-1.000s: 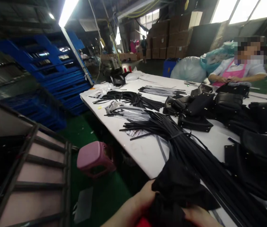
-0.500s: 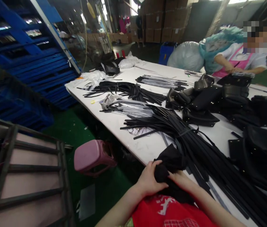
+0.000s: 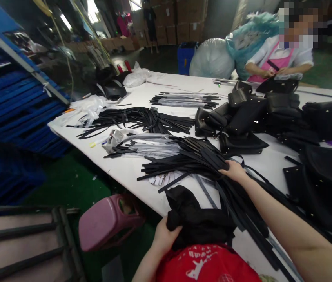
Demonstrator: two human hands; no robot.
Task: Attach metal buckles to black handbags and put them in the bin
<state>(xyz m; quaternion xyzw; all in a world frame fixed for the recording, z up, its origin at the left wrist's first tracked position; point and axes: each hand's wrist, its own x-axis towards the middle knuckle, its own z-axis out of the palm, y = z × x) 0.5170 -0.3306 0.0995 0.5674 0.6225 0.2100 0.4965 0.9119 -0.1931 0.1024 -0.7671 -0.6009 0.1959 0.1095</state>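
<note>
My left hand (image 3: 166,236) grips the near left edge of a soft, crumpled black cloth piece (image 3: 199,223), which lies at the table's front edge against my red apron (image 3: 198,262). My right arm reaches forward across the table. Its hand (image 3: 234,171) is closed on the bundle of long black straps (image 3: 196,152), near the bundle's middle, with the fingertips partly hidden among them. Strap ends fan out to the left over small white tags (image 3: 166,179). The rest of the bundle runs toward the near right, passing under my forearm.
Black bags (image 3: 248,117) are piled on the right of the white table (image 3: 142,180). More strap bundles (image 3: 154,119) lie farther back. Opposite, a person in a pink apron (image 3: 282,58) handles a black bag. A pink stool (image 3: 104,223) stands at left, near blue pallets (image 3: 15,109).
My right hand has let go of the black cloth and moved forward onto the straps. My left hand keeps the cloth, now spread wider. The view has shifted.
</note>
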